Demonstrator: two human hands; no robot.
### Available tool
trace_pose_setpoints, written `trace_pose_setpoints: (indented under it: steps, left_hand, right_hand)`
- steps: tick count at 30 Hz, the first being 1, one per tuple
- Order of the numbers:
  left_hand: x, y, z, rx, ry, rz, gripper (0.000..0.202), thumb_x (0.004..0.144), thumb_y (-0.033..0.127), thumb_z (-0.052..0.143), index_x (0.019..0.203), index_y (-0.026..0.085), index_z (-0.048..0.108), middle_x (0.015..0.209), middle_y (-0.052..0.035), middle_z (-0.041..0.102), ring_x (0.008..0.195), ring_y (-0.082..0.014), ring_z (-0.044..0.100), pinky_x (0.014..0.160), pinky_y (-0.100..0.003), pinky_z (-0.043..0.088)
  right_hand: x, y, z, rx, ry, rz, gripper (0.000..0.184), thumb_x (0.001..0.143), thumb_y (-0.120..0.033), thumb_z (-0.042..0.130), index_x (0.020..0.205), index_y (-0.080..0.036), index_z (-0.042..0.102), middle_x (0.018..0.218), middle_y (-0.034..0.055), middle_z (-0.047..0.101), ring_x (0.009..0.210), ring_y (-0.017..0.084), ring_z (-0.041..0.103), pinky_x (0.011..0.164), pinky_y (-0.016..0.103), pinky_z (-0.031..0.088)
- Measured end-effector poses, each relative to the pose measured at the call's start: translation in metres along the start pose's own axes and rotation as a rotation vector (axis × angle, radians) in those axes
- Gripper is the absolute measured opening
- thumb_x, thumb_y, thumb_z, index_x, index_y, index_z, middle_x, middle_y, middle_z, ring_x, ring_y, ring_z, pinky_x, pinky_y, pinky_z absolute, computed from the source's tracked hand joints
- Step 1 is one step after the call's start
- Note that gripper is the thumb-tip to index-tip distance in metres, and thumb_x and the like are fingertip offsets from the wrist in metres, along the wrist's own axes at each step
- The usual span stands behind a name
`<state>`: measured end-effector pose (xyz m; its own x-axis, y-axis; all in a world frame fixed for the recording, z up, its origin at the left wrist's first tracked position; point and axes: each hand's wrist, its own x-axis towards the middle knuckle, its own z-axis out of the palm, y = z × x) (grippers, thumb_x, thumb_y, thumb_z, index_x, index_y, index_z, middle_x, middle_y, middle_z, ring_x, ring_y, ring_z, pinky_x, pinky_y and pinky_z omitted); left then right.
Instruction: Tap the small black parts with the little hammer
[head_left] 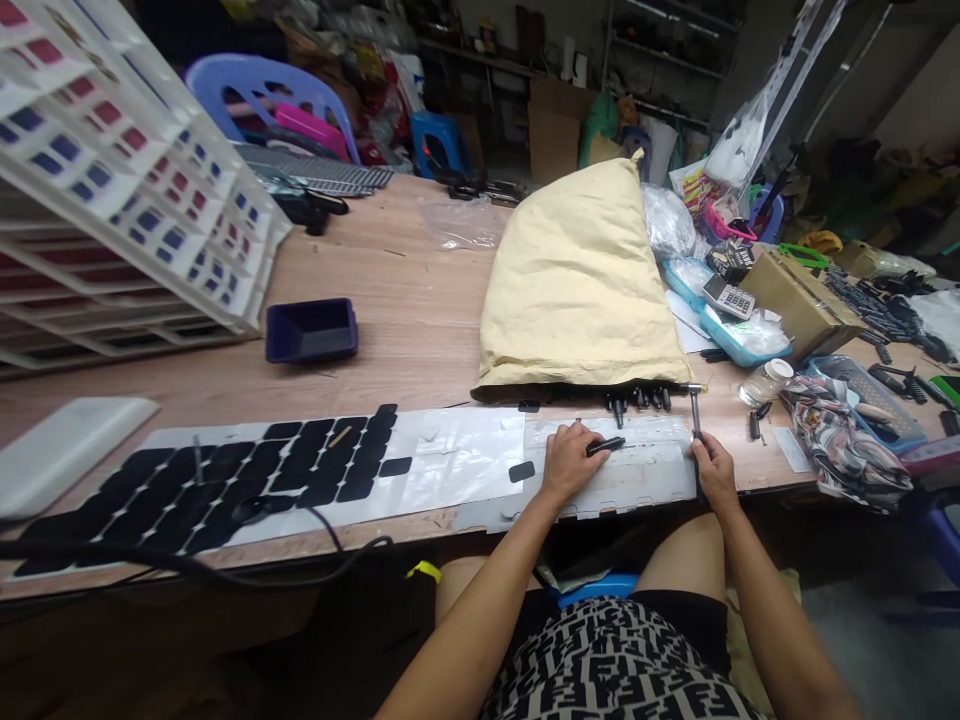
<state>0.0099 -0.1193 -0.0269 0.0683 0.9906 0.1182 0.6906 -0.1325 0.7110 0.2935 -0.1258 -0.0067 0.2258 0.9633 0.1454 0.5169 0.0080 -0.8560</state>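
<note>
My left hand (571, 460) rests over a pale plate (652, 478), its fingers closed on a small black cylindrical piece (606, 445) that lies pointing right. In my right hand (714, 468) is a small hammer (695, 412), held upright by its dark handle with the metal head at the top. Several similar black pieces (641, 398) lie along the lower edge of a big cream sack (581, 280), just beyond my hands. To the left, a white sheet (457, 450) carries rows of black rounded stickers (300, 455); one black sticker (521, 471) lies near my left wrist.
A white plastic crate (150, 200) and a dark purple tray (312, 332) stand on the left. At right are a glass jar (765, 383), a patterned cloth (847, 440), a blue basket (877, 400) and a cardboard box (799, 300). A black cable (187, 565) crosses the table's front edge.
</note>
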Motion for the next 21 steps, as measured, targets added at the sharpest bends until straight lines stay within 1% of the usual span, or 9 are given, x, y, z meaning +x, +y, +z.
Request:
trace_pose_setpoints:
  steps: [3,5,7,9,11,13,15,17,21]
  left_hand:
    - [-0.002,0.003,-0.004,-0.006,0.01,0.02,0.015,0.083,0.034,0.072,0.097,0.027,0.076,0.095,-0.0034,0.066,0.097,-0.0247,0.055,0.089,-0.04,0.039]
    - [-0.014,0.007,-0.007,-0.019,0.043,0.058,0.017,0.082,0.033,0.074,0.097,0.027,0.076,0.101,-0.0046,0.066,0.101,-0.025,0.055,0.093,-0.041,0.04]
    - [-0.036,0.012,-0.01,-0.024,0.086,0.142,0.019,0.08,0.033,0.077,0.097,0.027,0.077,0.116,-0.0068,0.063,0.112,-0.027,0.054,0.099,-0.043,0.039]
    - [-0.069,0.014,-0.01,-0.013,0.118,0.262,0.018,0.079,0.035,0.078,0.096,0.029,0.078,0.134,-0.0083,0.055,0.125,-0.0308,0.048,0.107,-0.046,0.036]
    - [-0.105,0.011,-0.006,0.018,0.131,0.368,0.016,0.08,0.035,0.077,0.095,0.03,0.079,0.146,-0.0088,0.047,0.136,-0.0345,0.04,0.111,-0.05,0.033]
    - [-0.137,0.002,0.002,0.078,0.152,0.416,0.014,0.082,0.032,0.076,0.095,0.031,0.078,0.152,-0.0089,0.041,0.142,-0.0367,0.034,0.113,-0.054,0.03]
    - [-0.157,-0.011,0.015,0.165,0.19,0.422,0.015,0.083,0.028,0.075,0.097,0.032,0.078,0.155,-0.0085,0.04,0.145,-0.0365,0.031,0.115,-0.054,0.028]
    - [-0.165,-0.024,0.03,0.256,0.265,0.433,0.016,0.083,0.025,0.075,0.098,0.032,0.077,0.153,-0.008,0.045,0.146,-0.0336,0.032,0.117,-0.051,0.026]
    - [-0.16,-0.039,0.056,0.367,0.458,0.479,0.017,0.083,0.023,0.075,0.098,0.031,0.076,0.142,-0.0073,0.056,0.146,-0.0274,0.034,0.121,-0.043,0.02]
  right_hand:
    - [0.007,0.009,0.001,0.103,0.018,0.038,0.037,0.087,-0.05,0.059,0.1,-0.016,0.068,0.073,0.0009,0.063,0.071,0.018,0.058,0.073,0.032,0.049]
    - [0.006,0.011,0.003,0.144,-0.008,0.049,0.038,0.085,-0.048,0.062,0.103,-0.016,0.067,0.073,0.0,0.062,0.071,0.017,0.057,0.073,0.03,0.048]
    - [0.005,0.012,0.005,0.175,-0.037,0.054,0.039,0.084,-0.048,0.063,0.106,-0.016,0.067,0.074,-0.0003,0.063,0.072,0.017,0.058,0.073,0.03,0.047]
    - [0.004,0.012,0.005,0.183,-0.039,0.053,0.038,0.085,-0.047,0.063,0.106,-0.016,0.067,0.074,-0.0003,0.063,0.072,0.017,0.058,0.074,0.03,0.047]
    - [0.004,0.013,0.006,0.184,-0.036,0.051,0.037,0.086,-0.047,0.062,0.107,-0.016,0.067,0.074,-0.0004,0.063,0.072,0.016,0.058,0.074,0.029,0.046]
    - [0.004,0.013,0.006,0.19,-0.045,0.048,0.036,0.086,-0.045,0.062,0.107,-0.016,0.067,0.074,-0.0005,0.063,0.072,0.016,0.058,0.074,0.029,0.046]
    - [0.003,0.013,0.006,0.183,-0.052,0.046,0.036,0.086,-0.045,0.062,0.107,-0.017,0.067,0.074,-0.0004,0.063,0.072,0.016,0.058,0.074,0.029,0.046]
    - [0.003,0.013,0.006,0.158,-0.047,0.046,0.036,0.086,-0.046,0.061,0.106,-0.017,0.067,0.075,0.0001,0.063,0.073,0.017,0.058,0.074,0.029,0.046]
    - [0.003,0.013,0.004,0.108,-0.037,0.049,0.037,0.086,-0.048,0.06,0.105,-0.017,0.068,0.075,0.0011,0.065,0.074,0.018,0.059,0.075,0.03,0.046]
